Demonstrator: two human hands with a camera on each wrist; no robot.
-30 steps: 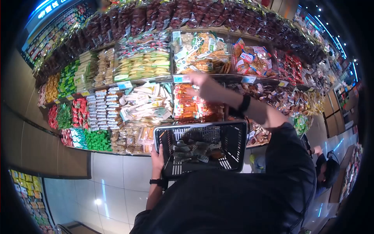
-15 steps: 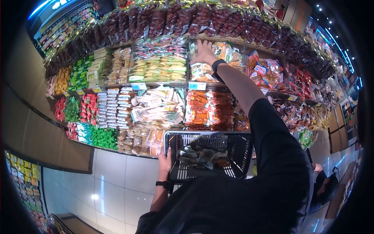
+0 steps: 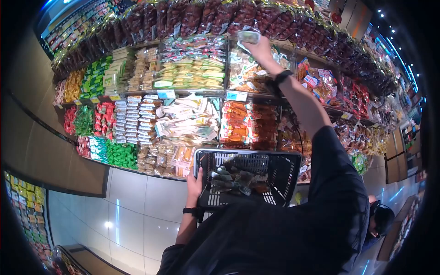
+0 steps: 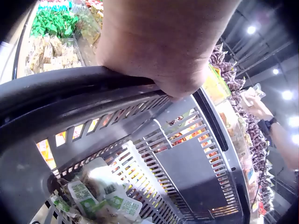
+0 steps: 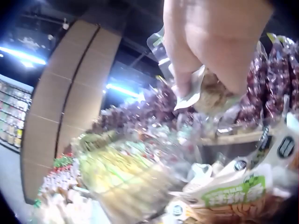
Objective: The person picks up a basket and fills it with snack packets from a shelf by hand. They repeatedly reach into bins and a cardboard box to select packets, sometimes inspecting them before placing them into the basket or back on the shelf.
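My right hand (image 3: 260,49) is raised over the back compartment of the snack display and pinches a small clear snack packet (image 3: 249,37). Seen from the right wrist, the packet (image 5: 210,95) has pale brown contents and a white label, with thumb and fingers on either side. Below it lie white-and-green snack packets (image 5: 238,191) in that compartment. My left hand (image 3: 195,182) grips the left rim of a black shopping basket (image 3: 295,181) in front of my body. Several small clear packets (image 4: 105,193) with green-and-white labels lie on the basket's floor.
Tiered bins hold yellow-green packets (image 3: 190,73), orange-red packets (image 3: 247,123) and white packets (image 3: 188,120). Bags of dark red fruit (image 3: 211,18) line the top. A clear divider (image 3: 228,68) edges the bin. Another person (image 3: 379,219) is at the lower right.
My right hand has moved from over the lower orange-red packets up to the back bin and lifted a packet from it. The left hand stays on the basket rim.
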